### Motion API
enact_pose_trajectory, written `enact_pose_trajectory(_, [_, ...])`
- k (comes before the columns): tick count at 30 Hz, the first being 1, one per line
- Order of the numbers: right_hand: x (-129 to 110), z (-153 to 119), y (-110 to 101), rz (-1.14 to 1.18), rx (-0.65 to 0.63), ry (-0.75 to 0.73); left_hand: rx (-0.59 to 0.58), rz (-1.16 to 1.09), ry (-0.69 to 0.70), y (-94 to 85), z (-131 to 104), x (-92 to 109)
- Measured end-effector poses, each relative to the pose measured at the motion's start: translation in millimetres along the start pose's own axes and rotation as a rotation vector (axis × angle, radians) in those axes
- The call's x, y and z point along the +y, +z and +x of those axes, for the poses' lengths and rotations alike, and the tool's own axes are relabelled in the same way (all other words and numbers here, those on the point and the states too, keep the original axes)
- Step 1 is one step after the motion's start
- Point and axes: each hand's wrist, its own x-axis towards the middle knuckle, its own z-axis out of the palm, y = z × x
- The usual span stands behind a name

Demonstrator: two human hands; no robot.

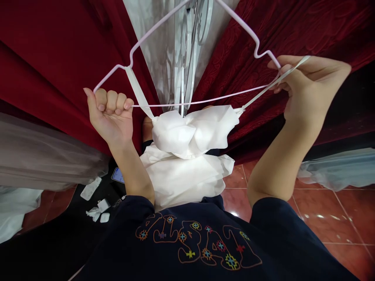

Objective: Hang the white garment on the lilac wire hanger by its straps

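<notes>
My left hand [111,113] is closed round the left end of a pale pink clothes hanger [158,25]. On the other side, my right hand [301,86] grips the hanger's right end, with a thin white strap stretched across its fingers. A white ruffled garment [193,132] hangs below the bar, its lower part over my lap. Its left strap [137,89] is looped in the notch of the hanger. The right strap [260,95] runs taut up to my right hand, outside the hanger's end. The hanger's hook is cut off at the top edge.
Dark red curtains [58,50] hang on both sides, with sheer grey-white fabric [164,47] and a metal frame between them. At the left, a phone [118,175], a white charger [103,205] and small items lie on a black surface. Red tiles [322,210] cover the floor.
</notes>
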Motion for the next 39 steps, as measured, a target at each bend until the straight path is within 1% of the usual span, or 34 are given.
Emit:
enact_pose_trajectory(4, [12, 4, -4, 0.071, -0.041, 0.051, 0.046, 0.006, -0.026, 1.7, 0, 1])
enact_pose_trajectory(7, [10, 5, -7, 0.055, -0.083, 0.055, 0.042, -0.022, -0.044, 4.1, -1, 0])
enact_pose_trajectory(9, [-1, 7, -6, 0.031, -0.150, 0.046, 0.002, -0.095, -0.062, 4.4, -1, -1])
enact_pose_trajectory(12, [-32, 10, 1, -0.004, -0.272, 0.003, -0.056, -0.183, -0.064, 2.6, 0, -4])
enact_pose_trajectory(16, [-74, 13, 15, 0.004, -0.426, -0.114, -0.084, -0.177, -0.056, -0.9, 0, -6])
enact_pose_trajectory(19, [-86, 11, 23, -0.087, -0.484, -0.110, -0.094, -0.184, -0.060, -1.8, 0, -5])
enact_pose_trajectory(20, [-86, 10, 24, -0.123, -0.481, -0.117, -0.082, -0.176, -0.064, -1.5, 0, -5])
enact_pose_trajectory(22, [-80, 6, 25, -0.172, -0.424, -0.165, -0.033, -0.128, -0.066, -0.2, -1, -4])
enact_pose_trajectory(24, [-72, 3, 23, -0.172, -0.351, -0.217, 0.003, -0.058, -0.073, 1.1, -1, -4])
enact_pose_trajectory(26, [-65, -2, 22, -0.146, -0.317, -0.274, 0.020, -0.005, -0.069, 1.5, 0, -4])
enact_pose_trajectory(28, [-63, -8, 23, -0.130, -0.271, -0.400, 0.020, 0.024, -0.067, 1.0, 0, -4])
enact_pose_trajectory(31, [-71, -27, 32, -0.092, -0.114, -0.662, 0.012, 0.044, -0.060, 0.4, 1, -5])
enact_pose_trajectory(32, [-75, -36, 38, -0.070, -0.103, -0.696, 0.011, 0.045, -0.057, 0.8, 0, -6])
enact_pose_trajectory(33, [-79, -46, 44, -0.047, -0.137, -0.685, 0.013, 0.041, -0.051, 1.6, 0, -7])
enact_pose_trajectory(34, [-81, -55, 52, -0.034, -0.229, -0.642, 0.016, 0.033, -0.043, 2.6, -2, -8])
enact_pose_trajectory(36, [-79, -74, 68, -0.072, -0.485, -0.492, 0.013, 0.002, -0.020, 4.9, -6, -9])
enact_pose_trajectory(37, [-76, -82, 75, -0.112, -0.583, -0.425, 0.002, -0.016, -0.011, 5.9, -9, -10])
enact_pose_trajectory(38, [-70, -88, 82, -0.153, -0.636, -0.377, -0.012, -0.028, -0.008, 6.5, -13, -11])
enact_pose_trajectory(39, [-64, -94, 88, -0.185, -0.649, -0.347, -0.022, -0.032, -0.009, 6.7, -17, -12])
